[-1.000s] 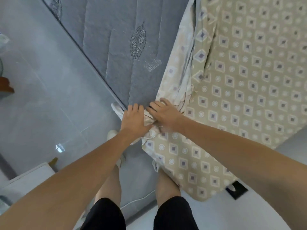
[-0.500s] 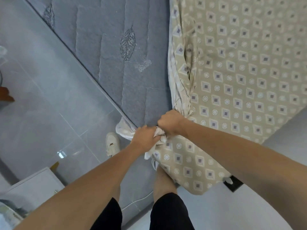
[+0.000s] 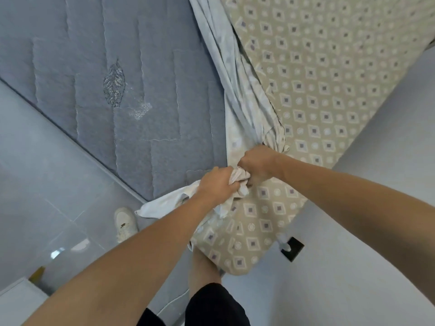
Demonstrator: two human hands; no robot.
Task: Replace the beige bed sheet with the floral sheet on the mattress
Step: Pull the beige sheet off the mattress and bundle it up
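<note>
The beige sheet, printed with small diamonds, covers the right part of the grey quilted mattress. Its left edge is folded back, showing the pale underside in a bunched ridge. At the mattress's near corner my left hand and my right hand sit side by side, both gripping a wad of the bunched sheet edge. The sheet's lower flap hangs over the corner in front of my legs. No floral sheet is in view.
Grey tiled floor lies to the left of the mattress, with my white shoe on it. A white wall with a black socket runs along the right. A white box corner sits at the bottom left.
Both hands went from lying flat on the sheet corner to fists gripping it. The folded-back edge has been drawn further right and bunched tighter, baring more mattress.
</note>
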